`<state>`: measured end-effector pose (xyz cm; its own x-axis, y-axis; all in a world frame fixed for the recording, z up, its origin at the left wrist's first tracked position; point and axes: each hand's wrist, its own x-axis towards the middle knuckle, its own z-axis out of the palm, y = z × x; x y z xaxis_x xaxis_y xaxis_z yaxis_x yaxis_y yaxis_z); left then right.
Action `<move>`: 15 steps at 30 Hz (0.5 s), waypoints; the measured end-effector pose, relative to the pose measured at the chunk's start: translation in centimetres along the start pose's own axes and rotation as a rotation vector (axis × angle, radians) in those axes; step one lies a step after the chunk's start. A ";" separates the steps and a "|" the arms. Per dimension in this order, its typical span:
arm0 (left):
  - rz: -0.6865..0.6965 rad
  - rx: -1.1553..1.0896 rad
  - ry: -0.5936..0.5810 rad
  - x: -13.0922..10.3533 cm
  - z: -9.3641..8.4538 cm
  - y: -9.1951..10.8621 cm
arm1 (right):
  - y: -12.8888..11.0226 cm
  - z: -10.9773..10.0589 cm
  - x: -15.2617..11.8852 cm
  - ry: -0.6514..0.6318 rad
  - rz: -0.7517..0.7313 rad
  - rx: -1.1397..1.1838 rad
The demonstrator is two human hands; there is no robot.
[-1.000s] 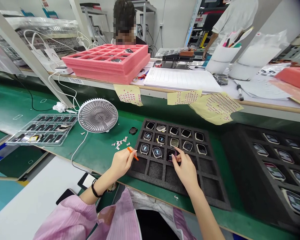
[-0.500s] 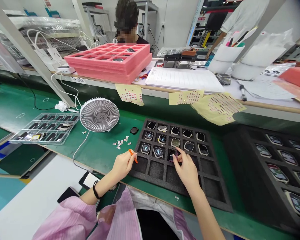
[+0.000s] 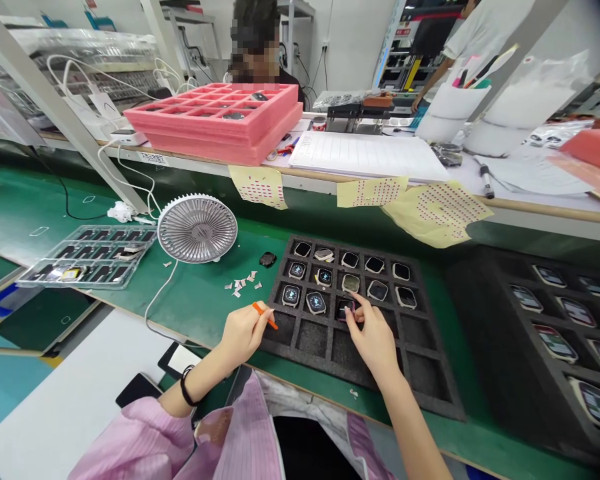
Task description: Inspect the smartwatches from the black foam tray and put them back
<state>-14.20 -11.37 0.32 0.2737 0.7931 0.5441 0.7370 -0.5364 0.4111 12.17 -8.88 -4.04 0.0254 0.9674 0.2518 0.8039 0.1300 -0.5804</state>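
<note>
My left hand (image 3: 241, 333) is closed in a pinch around a thin orange tool (image 3: 265, 315), held over the left edge of a black foam tray (image 3: 307, 375). The tool's exact kind I cannot make out. Thumb and fingers of my right hand (image 3: 374, 337) grip a dark smartwatch (image 3: 345, 309) at its compartment in the third row; the fingers partly cover it. Several other smartwatch bodies fill the compartments above and to the left, some with lit dials, such as the lit watch (image 3: 316, 302) just left of it.
A white fan (image 3: 198, 229), small white scraps (image 3: 240, 285) and a black watch part (image 3: 267, 259) are left of the tray. A clear parts tray (image 3: 93, 257) lies further left. Another foam tray (image 3: 510, 373) holds watches at right. Pink foam trays (image 3: 205, 137) occupy the shelf; a co-worker sits behind.
My left hand with the orange tool has shifted slightly left. My right hand stays on the watch. Behind the shelf, the co-worker's head has moved, and another person shows more at the back right.
</note>
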 end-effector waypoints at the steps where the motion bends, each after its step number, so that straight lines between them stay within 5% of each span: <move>1: 0.012 0.004 0.001 -0.1 0.1 0.0 | 0.0 0.0 0.0 0.001 0.002 0.000; 15: 0.041 0.036 -0.007 -0.3 1.1 0.2 | 0.0 0.0 0.0 -0.005 0.011 0.006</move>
<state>-13.46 -11.44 -0.56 0.3081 0.7729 0.5547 0.7469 -0.5576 0.3623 12.17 -8.89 -4.04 0.0310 0.9700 0.2413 0.8000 0.1207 -0.5878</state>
